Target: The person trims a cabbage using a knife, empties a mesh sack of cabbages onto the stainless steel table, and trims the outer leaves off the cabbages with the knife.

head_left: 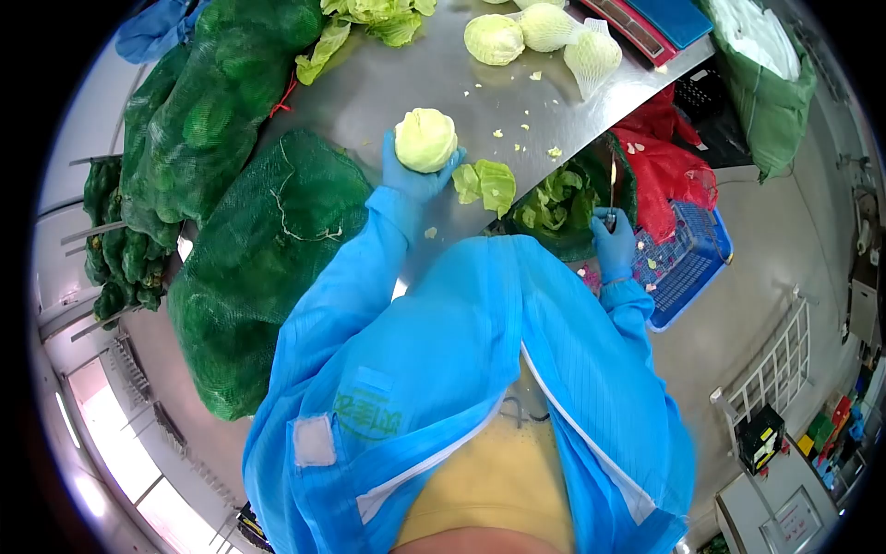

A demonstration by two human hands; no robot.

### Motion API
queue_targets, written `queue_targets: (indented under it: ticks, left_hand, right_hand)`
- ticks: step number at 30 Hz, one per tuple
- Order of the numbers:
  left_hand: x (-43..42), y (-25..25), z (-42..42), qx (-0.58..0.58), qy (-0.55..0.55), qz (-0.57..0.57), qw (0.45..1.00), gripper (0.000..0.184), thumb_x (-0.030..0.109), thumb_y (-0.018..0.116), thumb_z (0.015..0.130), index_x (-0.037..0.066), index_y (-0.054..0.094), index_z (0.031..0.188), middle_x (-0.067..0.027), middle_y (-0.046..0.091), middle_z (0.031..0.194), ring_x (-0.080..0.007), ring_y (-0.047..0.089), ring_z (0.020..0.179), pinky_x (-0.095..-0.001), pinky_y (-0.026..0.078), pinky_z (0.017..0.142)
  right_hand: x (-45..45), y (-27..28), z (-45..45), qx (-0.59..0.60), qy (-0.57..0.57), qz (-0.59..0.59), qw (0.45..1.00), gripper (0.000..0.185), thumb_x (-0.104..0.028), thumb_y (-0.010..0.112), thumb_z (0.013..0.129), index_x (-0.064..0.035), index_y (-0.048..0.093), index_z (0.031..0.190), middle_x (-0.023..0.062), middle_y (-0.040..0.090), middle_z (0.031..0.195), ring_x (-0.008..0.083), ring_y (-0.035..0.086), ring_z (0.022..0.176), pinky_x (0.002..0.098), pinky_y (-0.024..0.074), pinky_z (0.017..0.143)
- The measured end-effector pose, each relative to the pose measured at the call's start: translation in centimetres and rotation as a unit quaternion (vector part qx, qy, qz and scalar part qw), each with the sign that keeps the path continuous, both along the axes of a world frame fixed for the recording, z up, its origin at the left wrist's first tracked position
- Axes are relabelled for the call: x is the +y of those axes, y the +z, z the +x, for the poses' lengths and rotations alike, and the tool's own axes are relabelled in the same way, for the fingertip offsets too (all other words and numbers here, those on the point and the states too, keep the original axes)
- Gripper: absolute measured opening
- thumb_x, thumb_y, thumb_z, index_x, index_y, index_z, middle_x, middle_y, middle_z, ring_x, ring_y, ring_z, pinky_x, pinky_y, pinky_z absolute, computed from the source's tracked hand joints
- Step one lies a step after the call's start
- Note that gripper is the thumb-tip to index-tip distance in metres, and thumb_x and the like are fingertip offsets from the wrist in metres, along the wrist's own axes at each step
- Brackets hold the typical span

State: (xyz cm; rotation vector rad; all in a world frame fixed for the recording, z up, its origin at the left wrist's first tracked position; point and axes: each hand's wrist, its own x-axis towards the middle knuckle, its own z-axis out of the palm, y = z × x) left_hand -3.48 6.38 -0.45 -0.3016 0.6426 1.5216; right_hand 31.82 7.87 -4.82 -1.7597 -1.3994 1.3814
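Observation:
A pale, trimmed cabbage (425,140) rests in my left hand (417,177), whose blue-gloved fingers wrap around its lower side above the metal table (369,83). In my right hand (614,242), also gloved in blue, is a knife (613,180) with its blade pointing up and away from me. Loose cabbage leaves (486,185) lie on the table just right of my left hand. Below the table edge, beside my right hand, an open green mesh bag (554,208) contains more leaves.
Full green mesh sacks (268,222) crowd the left side. Several cabbages (494,40), some in white netting, sit at the far side near a red and blue object (646,28). A blue basket (688,263) and red mesh (651,166) stand on the right.

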Motion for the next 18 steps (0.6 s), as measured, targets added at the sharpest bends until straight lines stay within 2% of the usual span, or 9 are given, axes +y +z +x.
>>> queue_targets:
  ticks: [3, 5, 7, 10, 14, 15, 16, 17, 18]
  left_hand:
    - [2.6, -1.0, -0.8, 0.055, 0.002, -0.041, 0.998, 0.058, 0.057, 0.040, 0.083, 0.019, 0.046, 0.127, -0.0086, 0.047, 0.130, -0.0312, 0.044, 0.119, -0.0526, 0.038, 0.098]
    - [4.0, -1.0, -0.8, 0.092, 0.006, -0.057, 0.994, 0.059, 0.058, 0.043, 0.082, 0.019, 0.046, 0.127, -0.0080, 0.047, 0.130, -0.0310, 0.044, 0.119, -0.0522, 0.036, 0.099]
    - [5.2, -0.7, -0.5, 0.119, 0.031, -0.108, 0.986, 0.064, 0.059, 0.049, 0.080, 0.018, 0.043, 0.129, -0.0098, 0.046, 0.130, -0.0319, 0.044, 0.120, -0.0516, 0.034, 0.101]
    - [6.6, -1.1, -1.3, 0.046, 0.065, -0.153, 0.985, 0.062, 0.059, 0.054, 0.079, 0.018, 0.048, 0.124, -0.0089, 0.050, 0.126, -0.0273, 0.047, 0.114, -0.0482, 0.037, 0.096]
    - [5.7, 0.3, -0.3, 0.040, 0.082, -0.149, 0.985, 0.059, 0.053, 0.056, 0.081, 0.014, 0.048, 0.124, -0.0088, 0.054, 0.117, -0.0249, 0.052, 0.106, -0.0439, 0.041, 0.092]
    - [4.9, -1.5, -0.8, 0.133, 0.018, -0.129, 0.982, 0.055, 0.049, 0.057, 0.083, 0.012, 0.048, 0.122, -0.0079, 0.056, 0.112, -0.0240, 0.054, 0.101, -0.0418, 0.043, 0.089]
    - [4.1, -2.9, -1.4, 0.227, -0.045, -0.110, 0.967, 0.052, 0.045, 0.057, 0.084, 0.010, 0.049, 0.121, -0.0070, 0.058, 0.107, -0.0231, 0.056, 0.096, -0.0396, 0.044, 0.087]
    - [2.9, -3.7, -1.5, 0.225, -0.037, -0.107, 0.968, 0.052, 0.045, 0.057, 0.084, 0.010, 0.049, 0.121, -0.0070, 0.058, 0.107, -0.0231, 0.056, 0.096, -0.0396, 0.044, 0.087]
    - [1.2, -4.2, -1.3, 0.319, -0.062, -0.092, 0.941, 0.049, 0.042, 0.058, 0.084, 0.010, 0.049, 0.119, -0.0087, 0.057, 0.109, -0.0250, 0.056, 0.098, -0.0413, 0.045, 0.087]
  right_hand:
    - [-1.4, -1.1, 0.3, 0.017, -0.039, 0.016, 0.999, 0.021, -0.017, 0.063, 0.081, -0.0044, 0.057, 0.096, 0.0081, 0.059, 0.076, 0.0181, 0.055, 0.066, 0.0320, 0.0458, 0.062]
    - [-2.3, -3.1, 0.6, -0.088, 0.068, 0.141, 0.984, 0.021, -0.018, 0.061, 0.084, -0.0053, 0.055, 0.100, 0.0119, 0.058, 0.082, 0.0222, 0.056, 0.071, 0.0327, 0.0457, 0.066]
    - [-3.0, -4.3, 0.8, -0.116, 0.096, 0.172, 0.974, 0.025, -0.020, 0.061, 0.084, -0.0057, 0.052, 0.102, 0.0148, 0.056, 0.085, 0.0257, 0.056, 0.078, 0.0340, 0.0454, 0.070]
    - [-3.3, -3.8, 0.6, -0.093, 0.032, -0.038, 0.994, 0.028, -0.022, 0.062, 0.084, -0.0032, 0.049, 0.099, 0.0115, 0.055, 0.080, 0.0215, 0.055, 0.058, 0.0334, 0.0466, 0.053]
    - [-2.4, -3.3, 1.7, -0.074, 0.055, -0.140, 0.986, 0.023, -0.019, 0.063, 0.082, -0.0045, 0.047, 0.090, 0.0071, 0.055, 0.074, 0.0146, 0.052, 0.052, 0.0276, 0.0438, 0.045]
    - [-1.8, -3.3, 2.2, -0.077, 0.061, -0.134, 0.986, 0.023, -0.019, 0.063, 0.082, -0.0045, 0.047, 0.090, 0.0071, 0.055, 0.074, 0.0146, 0.052, 0.052, 0.0276, 0.0438, 0.045]
    - [-1.4, -3.3, 2.9, 0.049, 0.085, -0.205, 0.974, 0.020, -0.018, 0.063, 0.083, -0.0053, 0.049, 0.091, 0.0056, 0.054, 0.072, 0.0137, 0.052, 0.053, 0.0265, 0.0434, 0.046]
    - [-1.0, -3.2, 3.5, 0.171, 0.107, -0.272, 0.941, 0.018, -0.018, 0.062, 0.083, -0.0061, 0.052, 0.093, 0.0041, 0.054, 0.070, 0.0128, 0.052, 0.053, 0.0253, 0.0431, 0.046]
    - [-0.4, -2.6, 3.8, 0.203, 0.163, -0.275, 0.926, 0.015, -0.018, 0.059, 0.085, -0.0093, 0.058, 0.097, 0.0007, 0.054, 0.068, 0.0109, 0.052, 0.054, 0.0225, 0.0416, 0.048]
